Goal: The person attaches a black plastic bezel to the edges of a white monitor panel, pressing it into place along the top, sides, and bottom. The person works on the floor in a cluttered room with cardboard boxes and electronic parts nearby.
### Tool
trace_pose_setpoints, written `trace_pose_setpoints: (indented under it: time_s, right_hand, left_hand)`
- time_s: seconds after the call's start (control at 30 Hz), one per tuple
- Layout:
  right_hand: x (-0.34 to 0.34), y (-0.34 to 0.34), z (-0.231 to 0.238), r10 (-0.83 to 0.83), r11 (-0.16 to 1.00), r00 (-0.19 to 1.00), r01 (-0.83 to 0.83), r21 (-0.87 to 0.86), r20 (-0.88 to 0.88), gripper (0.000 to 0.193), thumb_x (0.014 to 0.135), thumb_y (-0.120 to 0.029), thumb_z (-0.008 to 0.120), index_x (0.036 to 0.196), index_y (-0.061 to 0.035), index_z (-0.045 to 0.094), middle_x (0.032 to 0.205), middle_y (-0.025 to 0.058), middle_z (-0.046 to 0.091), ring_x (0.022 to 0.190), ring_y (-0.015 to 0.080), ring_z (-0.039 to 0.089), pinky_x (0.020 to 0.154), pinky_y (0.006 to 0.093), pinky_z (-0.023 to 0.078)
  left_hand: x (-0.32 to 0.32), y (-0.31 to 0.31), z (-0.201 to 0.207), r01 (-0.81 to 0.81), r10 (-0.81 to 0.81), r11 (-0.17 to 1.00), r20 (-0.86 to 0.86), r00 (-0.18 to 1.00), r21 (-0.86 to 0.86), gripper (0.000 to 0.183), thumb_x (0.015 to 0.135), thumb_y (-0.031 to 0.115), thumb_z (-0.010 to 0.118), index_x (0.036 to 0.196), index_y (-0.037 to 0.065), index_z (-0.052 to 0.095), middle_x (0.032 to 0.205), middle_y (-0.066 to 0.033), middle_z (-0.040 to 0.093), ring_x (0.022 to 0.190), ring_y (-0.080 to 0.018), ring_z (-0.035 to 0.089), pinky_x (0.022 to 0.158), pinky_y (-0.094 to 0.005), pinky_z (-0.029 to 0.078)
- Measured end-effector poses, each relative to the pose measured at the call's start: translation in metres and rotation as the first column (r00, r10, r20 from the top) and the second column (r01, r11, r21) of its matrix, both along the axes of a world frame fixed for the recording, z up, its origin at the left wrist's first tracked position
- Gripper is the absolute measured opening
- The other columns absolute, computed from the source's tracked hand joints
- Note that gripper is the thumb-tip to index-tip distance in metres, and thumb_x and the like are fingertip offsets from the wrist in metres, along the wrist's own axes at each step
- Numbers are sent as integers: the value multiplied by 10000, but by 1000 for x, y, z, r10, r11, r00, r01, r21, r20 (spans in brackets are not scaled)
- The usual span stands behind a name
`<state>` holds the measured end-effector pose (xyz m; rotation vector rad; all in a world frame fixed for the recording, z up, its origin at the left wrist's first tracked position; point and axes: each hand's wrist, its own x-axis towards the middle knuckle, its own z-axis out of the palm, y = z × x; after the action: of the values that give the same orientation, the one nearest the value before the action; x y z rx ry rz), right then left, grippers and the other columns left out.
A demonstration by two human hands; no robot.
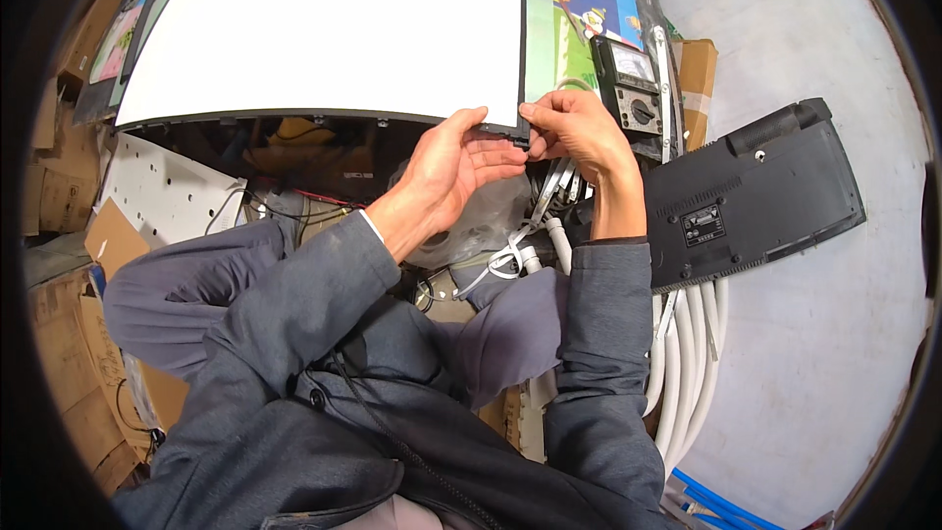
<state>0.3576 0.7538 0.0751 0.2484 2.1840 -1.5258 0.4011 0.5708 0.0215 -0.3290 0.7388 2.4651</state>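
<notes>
A large white sheet-like panel [334, 34] with a thin black frame lies tilted across the work surface before me. At its near right corner, my left hand [451, 172] grips the near edge, thumb on the white face and fingers below the frame. My right hand [581, 132] pinches the black frame strip [523, 121] at that same corner between thumb and fingers. Both hands are close together, a small gap between them. Exactly what sits under the right fingertips is hidden.
An analog multimeter [631, 88] lies right of the panel on a colourful printed mat [599, 2]. Farther right, a black plastic TV back cover [756, 191] leans by white hoses [692, 363]. Cardboard boxes [61, 198] stand at left; a perforated white plate [162, 182] lies below the panel.
</notes>
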Motion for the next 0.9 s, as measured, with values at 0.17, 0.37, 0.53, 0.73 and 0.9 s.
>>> trace_pose_setpoints:
  time_s: [0.17,0.37,0.53,0.73,0.9]
  right_hand:
    - [0,3,-5,11,1000,1000,-12,-17,-21,240,939,-235,688,859,-13,644,665,50,651,549,120,618,513,228,490]
    - [2,15,-4,10,986,998,1,-168,68,296,996,-277,603,927,8,640,716,72,664,616,148,670,589,262,564]
    - [1,17,-8,47,978,993,-23,-209,110,270,998,-245,599,925,11,643,738,80,679,616,146,676,580,247,559]
    - [-5,16,-14,80,981,993,-63,-182,88,231,980,-204,625,882,3,653,718,56,670,595,124,657,571,233,547]
    - [-7,17,-19,85,986,996,-79,-148,36,245,947,-213,669,850,12,676,693,69,677,572,126,654,541,238,531]
  left_hand:
    - [0,2,-11,1,-5,998,-58,998,-70,258,983,193,580,1043,-58,589,904,-166,693,843,-245,719,799,-358,614]
    - [2,8,-10,-29,8,976,-95,995,-217,228,946,157,642,978,-69,658,870,-137,703,800,-196,716,747,-308,612]
    - [2,10,-12,-40,24,976,-78,997,-215,236,938,173,655,974,-60,656,864,-134,700,778,-191,710,731,-298,604]
    - [2,10,-8,-26,14,978,-59,998,-207,227,934,173,660,979,-49,658,864,-125,691,774,-183,702,758,-309,600]
    - [-2,16,-7,27,-29,989,-7,1000,-147,208,928,160,679,1000,-35,670,859,-88,680,729,-145,659,738,-314,587]
